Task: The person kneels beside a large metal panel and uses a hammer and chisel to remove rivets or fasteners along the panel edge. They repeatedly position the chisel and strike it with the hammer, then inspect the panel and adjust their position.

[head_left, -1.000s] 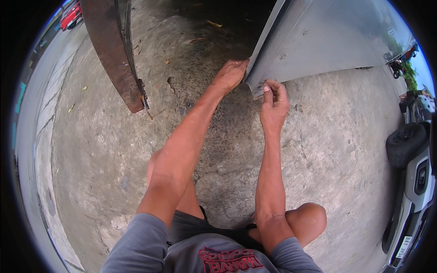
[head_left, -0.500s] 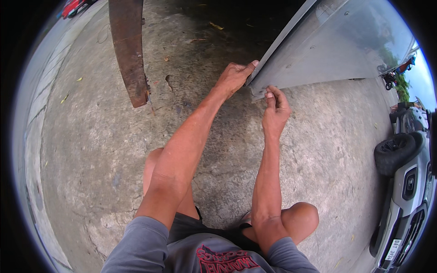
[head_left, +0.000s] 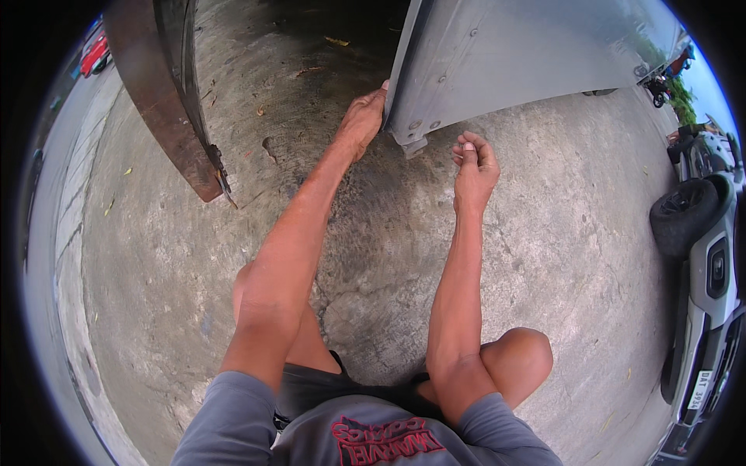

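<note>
A large grey metal panel (head_left: pixel 497 58) comes down from the upper right, with several bolt heads along its lower part. At its bottom corner a small metal tab (head_left: pixel 416 147) sticks out. My left hand (head_left: pixel 361 124) is closed on the panel's left edge just above that corner, its fingertips partly hidden behind the edge. My right hand (head_left: pixel 475 159) is just right of the tab and apart from the panel. Its fingers are curled in and the thumb is pressed against them; whatever they may hold is too small to make out.
At the upper left hangs a rusty brown metal piece (head_left: pixel 159 101) with a jagged lower end. Cracked concrete floor (head_left: pixel 194 311) with scattered dry leaves lies all around. On the right stands a parked silver vehicle (head_left: pixel 703 279); a red vehicle (head_left: pixel 95 56) is far left.
My right hand has come away from the panel's corner. My left hand keeps its hold on the edge. The view has shifted, so panel and rusty piece appear further left.
</note>
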A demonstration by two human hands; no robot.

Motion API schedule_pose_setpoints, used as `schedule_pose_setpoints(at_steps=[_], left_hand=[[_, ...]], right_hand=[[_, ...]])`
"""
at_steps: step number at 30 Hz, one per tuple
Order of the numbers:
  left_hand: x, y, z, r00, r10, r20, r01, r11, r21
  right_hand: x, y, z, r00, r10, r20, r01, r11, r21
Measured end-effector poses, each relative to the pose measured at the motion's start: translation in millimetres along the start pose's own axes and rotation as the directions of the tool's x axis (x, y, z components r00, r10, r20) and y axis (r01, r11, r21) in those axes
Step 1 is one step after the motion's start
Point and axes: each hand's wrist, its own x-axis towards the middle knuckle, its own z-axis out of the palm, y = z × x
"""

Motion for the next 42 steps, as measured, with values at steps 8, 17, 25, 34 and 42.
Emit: schedule_pose_setpoints(at_steps=[8,17,25,34,42], left_hand=[[7,-14,-24,0.991,0.11,0.069,-0.101,0.987,-0.126],[1,-21,-42,0.903,0.252,0.347,-0.194,0.962,-0.193],[-7,0,-22,0.954,0.143,0.264,-0.206,0.951,0.231],[-10,13,-14,0.949,0.114,0.294,-0.239,0.868,0.435],[-11,20,-15,0.957,0.126,0.259,-0.251,0.809,0.531]], right_hand=[[-5,52,-8,0.93,0.362,-0.059,-0.338,0.908,0.247],[0,60,-7,0.915,0.396,-0.08,-0.361,0.89,0.277],[0,58,-8,0.94,0.329,-0.088,-0.316,0.939,0.136],[-14,31,6,0.972,0.232,-0.023,-0.231,0.972,0.053],[-22,12,25,0.984,0.148,0.1,-0.155,0.986,0.067]])
